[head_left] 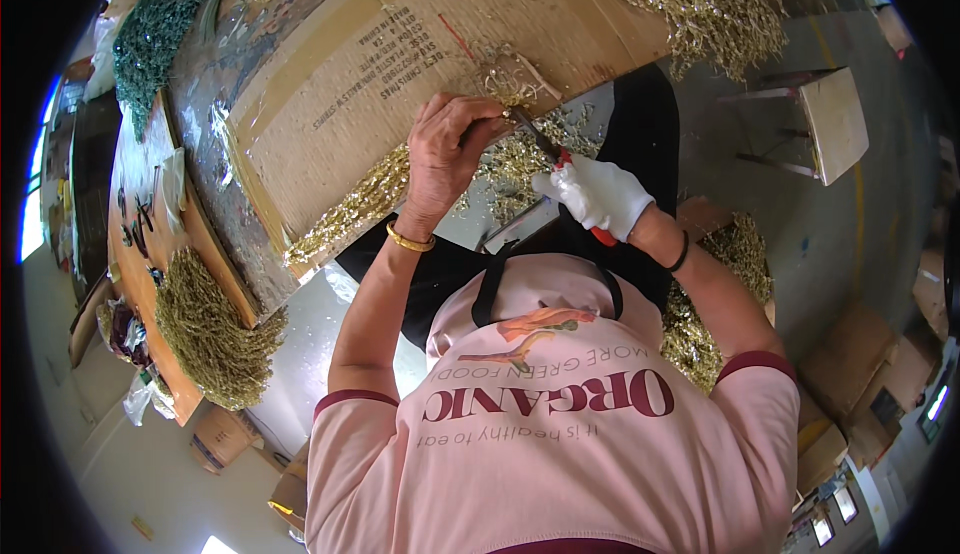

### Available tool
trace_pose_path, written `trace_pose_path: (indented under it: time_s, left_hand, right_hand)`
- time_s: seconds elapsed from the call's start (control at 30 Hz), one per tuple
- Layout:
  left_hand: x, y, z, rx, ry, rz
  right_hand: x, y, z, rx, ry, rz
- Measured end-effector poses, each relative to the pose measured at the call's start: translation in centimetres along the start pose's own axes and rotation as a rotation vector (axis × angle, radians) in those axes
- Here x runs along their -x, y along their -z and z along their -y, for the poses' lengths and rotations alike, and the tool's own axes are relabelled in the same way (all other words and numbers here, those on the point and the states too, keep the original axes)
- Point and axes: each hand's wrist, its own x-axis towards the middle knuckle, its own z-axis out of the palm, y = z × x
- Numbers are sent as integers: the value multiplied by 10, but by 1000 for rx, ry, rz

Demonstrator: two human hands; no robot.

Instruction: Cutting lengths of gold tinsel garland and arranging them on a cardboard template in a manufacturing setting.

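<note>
My bare left hand (443, 146), with a gold bangle at the wrist, is closed in a pinch over the front edge of a flat cardboard sheet (340, 154). What it pinches is too small to make out. My right hand (605, 199), in a white glove, grips red-handled pliers (541, 138). Their dark jaws reach to the left fingertips. Just beyond the jaws, thin pale loops (508, 84) lie on the cardboard. Glittery gold sprigs (365, 194) line the cardboard's near edge, and more gold bits (520, 174) lie below my hands.
Gold glitter branches (700, 4) are heaped at the far right, teal ones (155, 39) at the far left. An olive-gold bundle (215, 334) hangs off a wooden board at left. Another gold bundle (740, 254) sits by my right elbow. A stool (835, 126) stands at right.
</note>
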Motion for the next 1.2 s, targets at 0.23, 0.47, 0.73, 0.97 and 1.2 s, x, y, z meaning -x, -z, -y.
trace_pose_path:
  time_s: [0.23, 0.47, 0.73, 0.97, 1.2]
  left_hand:
    - [-2, -2, -3, 23, 90, 5]
    - [-1, -1, -4, 56, 168, 11]
    - [-2, 0, 2, -33, -46, 26]
    - [2, -3, 5, -26, -40, -8]
    - [-1, -3, 6, -54, -97, 11]
  right_hand:
    - [-2, -3, -5, 110, 19, -20]
    - [16, 21, 2, 191, 384, -187]
    - [-46, 41, 41, -404, 409, -436]
    - [-72, 74, 41, 98, -9, -233]
    - [-86, 80, 32, 84, 4, -262]
